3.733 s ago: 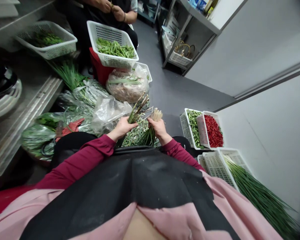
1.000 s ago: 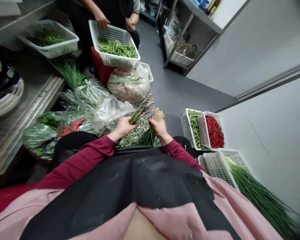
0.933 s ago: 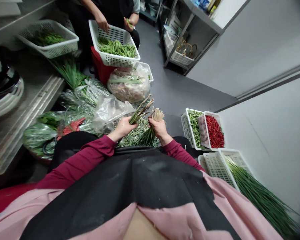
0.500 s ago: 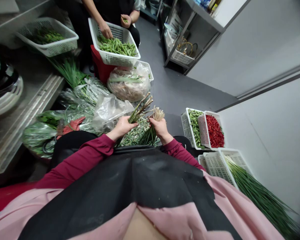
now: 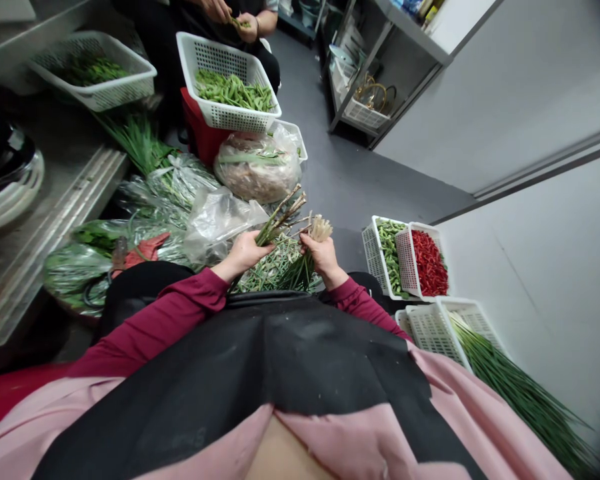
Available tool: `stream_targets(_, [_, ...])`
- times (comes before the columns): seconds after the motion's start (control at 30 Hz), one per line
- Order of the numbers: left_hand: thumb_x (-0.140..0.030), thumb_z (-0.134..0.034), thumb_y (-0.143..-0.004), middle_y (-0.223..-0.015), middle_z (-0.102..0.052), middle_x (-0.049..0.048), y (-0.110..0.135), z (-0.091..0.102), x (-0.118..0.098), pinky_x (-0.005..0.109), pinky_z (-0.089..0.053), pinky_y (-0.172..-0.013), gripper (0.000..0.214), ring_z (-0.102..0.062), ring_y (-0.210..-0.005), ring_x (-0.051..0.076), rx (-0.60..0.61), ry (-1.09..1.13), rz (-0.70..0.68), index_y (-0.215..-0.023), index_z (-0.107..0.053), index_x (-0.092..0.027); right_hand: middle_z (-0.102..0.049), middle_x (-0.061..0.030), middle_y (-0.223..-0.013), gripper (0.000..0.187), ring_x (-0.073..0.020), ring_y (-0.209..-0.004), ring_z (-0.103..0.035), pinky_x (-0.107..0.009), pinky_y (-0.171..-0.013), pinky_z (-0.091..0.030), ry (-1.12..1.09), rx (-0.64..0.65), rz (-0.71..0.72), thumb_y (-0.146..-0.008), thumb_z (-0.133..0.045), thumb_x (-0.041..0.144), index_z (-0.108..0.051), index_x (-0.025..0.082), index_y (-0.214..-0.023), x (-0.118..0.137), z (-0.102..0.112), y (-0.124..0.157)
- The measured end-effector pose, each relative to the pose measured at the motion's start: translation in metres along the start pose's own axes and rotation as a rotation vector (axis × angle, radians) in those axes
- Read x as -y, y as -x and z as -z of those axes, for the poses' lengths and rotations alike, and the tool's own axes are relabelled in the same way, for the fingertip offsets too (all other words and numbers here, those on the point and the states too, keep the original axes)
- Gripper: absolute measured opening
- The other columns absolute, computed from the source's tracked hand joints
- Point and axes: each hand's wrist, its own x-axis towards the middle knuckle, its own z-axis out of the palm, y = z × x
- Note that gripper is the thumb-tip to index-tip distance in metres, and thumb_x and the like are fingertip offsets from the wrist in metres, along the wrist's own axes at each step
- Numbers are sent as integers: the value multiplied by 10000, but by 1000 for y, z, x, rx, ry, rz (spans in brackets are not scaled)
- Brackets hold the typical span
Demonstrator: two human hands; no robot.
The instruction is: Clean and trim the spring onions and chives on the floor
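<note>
My left hand (image 5: 245, 253) is closed around a bunch of woody green stalks (image 5: 280, 220), whose dry tips point up and away. My right hand (image 5: 321, 255) grips a bundle of spring onions (image 5: 300, 273) just below its pale, fibrous root ends (image 5: 321, 229). The two hands are close together but apart. A loose pile of green stalks (image 5: 277, 270) lies just beyond and below them, partly hidden by my hands. Both maroon sleeves (image 5: 180, 303) rest above my black apron (image 5: 250, 373).
A co-worker's hands (image 5: 233, 17) work above a white basket of green beans (image 5: 215, 113). Plastic-wrapped produce (image 5: 220, 227) lies close ahead. To the right stand white baskets of beans (image 5: 375, 257), red chillies (image 5: 405, 260) and long chives (image 5: 433, 337). A steel counter (image 5: 55, 220) runs along the left.
The view has tilted slightly. My hands have shifted a little, with the stalks still held. The co-worker's hands have moved from the basket rim to above it, holding a bean pod.
</note>
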Motion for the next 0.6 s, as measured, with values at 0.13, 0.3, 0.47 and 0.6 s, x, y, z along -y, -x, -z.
stream_targets(0.13, [-352,-674,-663,-630,-621,17,1,3,-5,248,-377,-568,236,-535,-610,153,-37,-41,8,-721,-678,-123,-549,36,-624,404,-105,-481,-454,-262,-471,-406,-26,-63,-1,-600,-764,397,-629,208,-931,-4,10,-2])
stream_targets(0.3, [-337,-662,-669,-627,-615,15,1,4,-9,249,-369,-582,222,-533,-613,155,-53,-66,-4,-715,-674,-120,-545,27,-644,464,-107,-442,-432,-278,-481,-379,-23,-303,24,-645,-707,467,-595,207,-1012,-7,21,-8])
stream_targets(0.47, [-335,-648,-685,-602,-593,7,4,0,-8,246,-364,-568,218,-518,-593,150,-52,-62,-26,-727,-674,-123,-586,11,-633,336,-112,-485,-475,-272,-496,-417,41,-214,69,-651,-738,453,-638,192,-839,-4,6,-5])
stream_targets(0.6, [-338,-650,-683,-595,-586,5,6,0,-9,246,-365,-559,224,-514,-586,151,-48,-70,-32,-740,-675,-122,-548,29,-555,291,-99,-471,-468,-249,-465,-427,15,-173,95,-651,-746,430,-628,177,-734,-1,-4,-3])
